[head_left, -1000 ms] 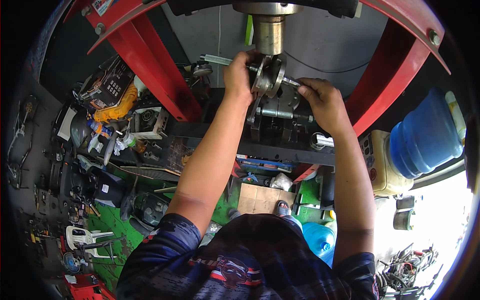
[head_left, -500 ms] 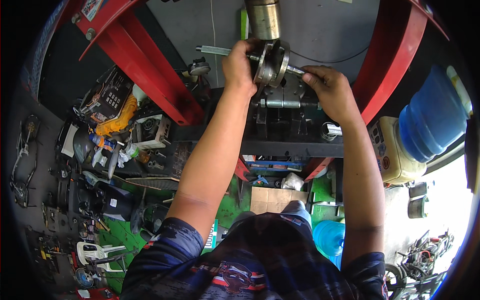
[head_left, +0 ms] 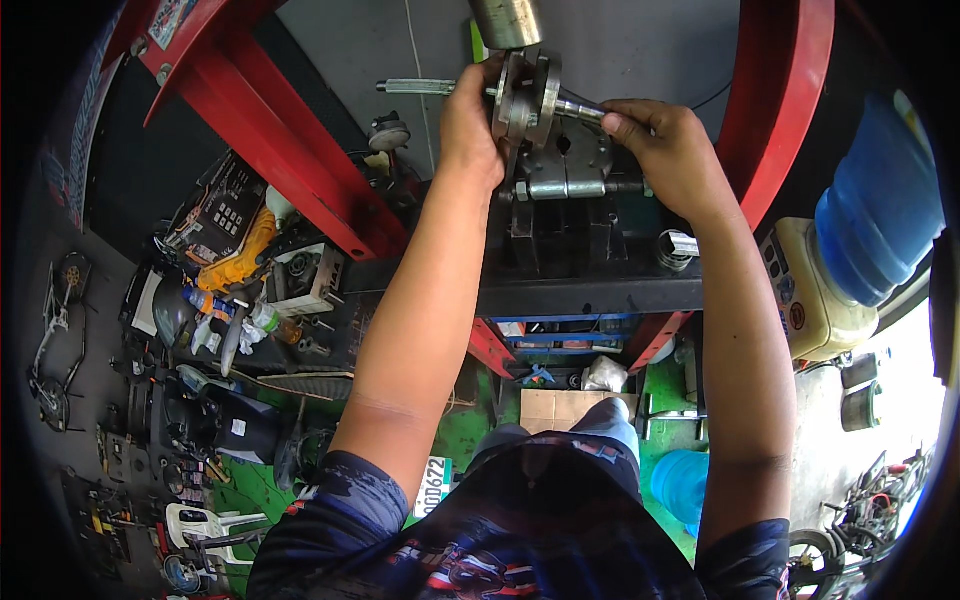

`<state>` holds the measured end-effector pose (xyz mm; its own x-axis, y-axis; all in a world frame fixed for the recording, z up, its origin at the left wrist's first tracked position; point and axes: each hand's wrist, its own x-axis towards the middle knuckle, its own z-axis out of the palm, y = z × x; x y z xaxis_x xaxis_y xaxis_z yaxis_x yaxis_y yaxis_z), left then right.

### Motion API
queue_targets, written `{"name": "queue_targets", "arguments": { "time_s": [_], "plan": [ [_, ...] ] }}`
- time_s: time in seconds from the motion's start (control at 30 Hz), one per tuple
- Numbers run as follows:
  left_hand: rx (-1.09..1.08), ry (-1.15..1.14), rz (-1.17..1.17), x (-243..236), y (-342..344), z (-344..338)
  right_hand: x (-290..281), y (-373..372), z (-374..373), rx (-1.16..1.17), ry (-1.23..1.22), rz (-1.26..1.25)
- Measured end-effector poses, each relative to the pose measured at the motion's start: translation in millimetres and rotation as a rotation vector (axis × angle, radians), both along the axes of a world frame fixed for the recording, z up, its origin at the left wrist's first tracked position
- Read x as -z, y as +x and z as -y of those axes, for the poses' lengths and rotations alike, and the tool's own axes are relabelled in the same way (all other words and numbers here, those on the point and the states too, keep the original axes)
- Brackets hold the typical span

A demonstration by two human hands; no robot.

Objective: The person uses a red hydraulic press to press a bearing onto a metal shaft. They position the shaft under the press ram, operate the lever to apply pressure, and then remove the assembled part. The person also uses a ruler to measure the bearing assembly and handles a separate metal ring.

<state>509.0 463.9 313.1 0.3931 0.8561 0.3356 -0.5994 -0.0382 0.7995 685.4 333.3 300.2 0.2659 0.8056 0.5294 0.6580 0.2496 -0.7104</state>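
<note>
A metal crankshaft (head_left: pixel 526 105), with two round webs and a stepped shaft, is held between my hands just below the press ram (head_left: pixel 507 22). My left hand (head_left: pixel 472 130) is closed around its left side, the fingertips hidden behind the web. Out past that hand sticks a bright metal rod (head_left: pixel 415 87); whether it belongs to the crankshaft is hidden. My right hand (head_left: pixel 660 148) pinches the end of the right-hand shaft between thumb and fingers. Directly underneath lies a steel fixture (head_left: pixel 565 185) with a horizontal bolt, on the black press bed (head_left: pixel 590 297).
Red press uprights (head_left: pixel 275 150) stand on both sides. At left is a bench crowded with a cardboard box (head_left: pixel 232 205), an orange tool and bottles. A ring-shaped metal part (head_left: pixel 676 252) sits by my right forearm. Blue water jug (head_left: pixel 875 215) and beige container (head_left: pixel 818 300) are at right.
The crankshaft has turned slightly in my hands, its webs now more edge-on. Both hands keep their holds. The whole view has shifted a little.
</note>
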Motion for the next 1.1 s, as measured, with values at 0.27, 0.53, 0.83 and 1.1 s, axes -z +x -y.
{"name": "queue_targets", "arguments": {
  "time_s": [0.27, 0.53, 0.83, 1.1],
  "plan": [
    [-0.040, -0.010, 0.004, -9, 8, 12, -6, 9, 15, 0.081, 0.114, 0.238],
    [-0.099, -0.063, -0.019, -6, 0, 11, -71, 57, 135, 0.419, 0.565, 0.312],
    [-0.040, -0.081, 0.031, 2, -4, -2, 54, 237, 130, 0.627, 0.063, 0.081],
    [-0.142, -0.184, 0.008, 6, -9, 0, 290, 359, -20, 0.283, -0.355, 0.115]
  ]
}}
